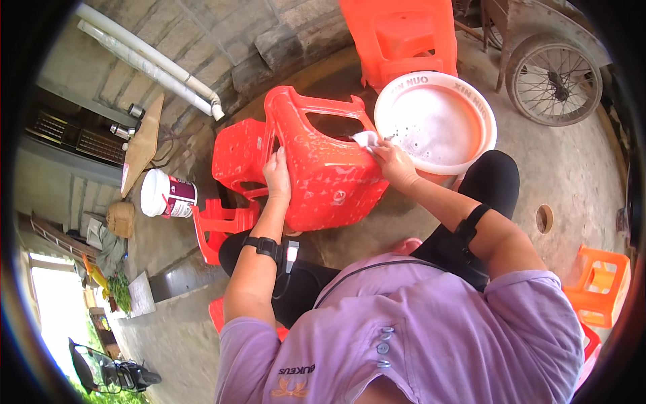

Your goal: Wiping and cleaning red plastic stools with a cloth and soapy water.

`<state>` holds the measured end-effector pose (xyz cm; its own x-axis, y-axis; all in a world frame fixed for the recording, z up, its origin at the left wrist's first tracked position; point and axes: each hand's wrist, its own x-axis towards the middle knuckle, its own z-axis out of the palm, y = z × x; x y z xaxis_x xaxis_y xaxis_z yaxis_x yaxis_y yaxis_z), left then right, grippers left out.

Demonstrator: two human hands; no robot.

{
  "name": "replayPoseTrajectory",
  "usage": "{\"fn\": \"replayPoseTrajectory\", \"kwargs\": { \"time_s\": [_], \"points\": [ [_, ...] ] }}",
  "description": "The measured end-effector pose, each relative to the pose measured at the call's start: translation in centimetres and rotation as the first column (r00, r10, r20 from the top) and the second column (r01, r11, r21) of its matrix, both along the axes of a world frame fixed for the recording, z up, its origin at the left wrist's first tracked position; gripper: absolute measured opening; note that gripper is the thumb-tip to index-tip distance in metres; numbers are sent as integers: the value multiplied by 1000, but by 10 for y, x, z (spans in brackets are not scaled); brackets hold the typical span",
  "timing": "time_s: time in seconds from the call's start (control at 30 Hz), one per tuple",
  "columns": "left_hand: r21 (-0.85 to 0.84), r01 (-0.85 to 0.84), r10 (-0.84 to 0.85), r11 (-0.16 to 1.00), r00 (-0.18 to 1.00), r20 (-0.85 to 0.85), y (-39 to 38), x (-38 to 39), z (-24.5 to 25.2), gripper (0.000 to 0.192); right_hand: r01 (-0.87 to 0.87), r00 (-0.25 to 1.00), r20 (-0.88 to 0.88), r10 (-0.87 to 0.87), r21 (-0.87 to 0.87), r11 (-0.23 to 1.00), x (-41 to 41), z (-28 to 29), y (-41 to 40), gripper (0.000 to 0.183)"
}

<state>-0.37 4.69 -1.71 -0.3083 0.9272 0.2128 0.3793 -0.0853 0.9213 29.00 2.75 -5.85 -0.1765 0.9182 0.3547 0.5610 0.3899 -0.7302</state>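
A red plastic stool (335, 177) lies tipped over in front of me, with pale suds or marks across its seat. My left hand (277, 174) grips its left edge beside the leg. At the right edge, my right hand (393, 159) presses a whitish cloth (364, 139) against the stool; part of the cloth is hidden under the fingers. Just beyond that hand stands a round basin (487, 126) with a pale rim bearing writing. Foamy water (429, 121) fills it.
A smaller red stool (237, 151) and another low red stool (224, 224) stand at the left, near a white bucket (154, 192). Orange-red stools (404, 38) rise behind the basin. A cart wheel (555, 81) is at the upper right, an orange stool (598, 285) at the right.
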Motion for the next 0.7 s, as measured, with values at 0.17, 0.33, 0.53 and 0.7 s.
{"fn": "replayPoseTrajectory", "kwargs": {
  "time_s": [0.17,0.33,0.53,0.7],
  "points": [
    [50,-3,0,999,999,47,-2,13,5,36,122,948,305,-86,-99,988,-2,-2,6,26],
    [-16,18,-16,1000,992,125,-1,7,0,35,-144,967,218,131,42,989,-74,80,7,22],
    [93,11,-19,996,995,94,2,-4,-13,34,-91,996,6,91,197,976,-88,63,-13,37],
    [21,-21,20,1000,999,44,-5,2,6,36,71,996,52,-67,-79,994,-20,17,-30,40]
  ]
}}
